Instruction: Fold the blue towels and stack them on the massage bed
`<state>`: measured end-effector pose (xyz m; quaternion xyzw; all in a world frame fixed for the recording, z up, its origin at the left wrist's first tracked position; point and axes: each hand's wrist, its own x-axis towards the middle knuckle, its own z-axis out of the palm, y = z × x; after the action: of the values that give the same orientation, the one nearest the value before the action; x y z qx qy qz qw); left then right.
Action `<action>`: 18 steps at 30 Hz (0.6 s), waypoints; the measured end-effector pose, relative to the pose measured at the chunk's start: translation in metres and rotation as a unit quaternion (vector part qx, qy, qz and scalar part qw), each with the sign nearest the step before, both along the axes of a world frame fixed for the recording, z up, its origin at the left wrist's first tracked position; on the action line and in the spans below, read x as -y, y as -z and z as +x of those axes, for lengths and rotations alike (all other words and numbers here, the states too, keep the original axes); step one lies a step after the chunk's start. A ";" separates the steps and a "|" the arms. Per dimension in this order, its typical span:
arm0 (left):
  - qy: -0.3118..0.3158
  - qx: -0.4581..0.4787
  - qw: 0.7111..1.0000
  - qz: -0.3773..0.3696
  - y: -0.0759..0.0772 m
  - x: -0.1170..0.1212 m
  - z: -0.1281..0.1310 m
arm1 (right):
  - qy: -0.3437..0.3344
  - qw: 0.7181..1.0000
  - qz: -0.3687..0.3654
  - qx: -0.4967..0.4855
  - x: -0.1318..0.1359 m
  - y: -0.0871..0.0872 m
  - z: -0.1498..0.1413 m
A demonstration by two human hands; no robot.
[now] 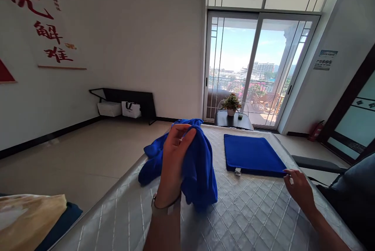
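Beside bare quilting [243, 208], the right hand [300, 187] pinches the blue pad's [252, 153] corner.

Near, two: left hand [175, 145], right hand [299, 186]. One flat blue square [252, 153], right; one crumpled blue heap [202, 169], left, pieces uncountable. Far: one potted plant [231, 104], two glass door panels [234, 55], one fire extinguisher [315, 131].
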<state>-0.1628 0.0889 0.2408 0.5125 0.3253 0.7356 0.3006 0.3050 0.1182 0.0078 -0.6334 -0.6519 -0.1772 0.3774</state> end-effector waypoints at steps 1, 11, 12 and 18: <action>0.033 -0.004 0.999 -0.013 -0.002 0.007 0.013 | -0.035 0.999 -0.004 -0.034 0.010 -0.015 -0.024; 0.254 -0.139 0.952 -0.097 0.000 0.083 0.080 | -0.354 0.885 -0.046 -0.298 0.156 -0.158 -0.229; 0.279 -0.148 0.944 -0.097 0.000 0.092 0.080 | -0.335 0.880 -0.039 -0.335 0.164 -0.166 -0.234; 0.395 -0.171 0.902 0.028 0.001 0.117 0.032 | -0.235 0.792 0.019 -0.563 0.194 -0.201 -0.219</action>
<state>-0.1313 -0.0278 0.2397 0.7252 0.1220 0.4659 0.4921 0.0862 -0.0756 0.2090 -0.4413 -0.4497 0.2923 0.7195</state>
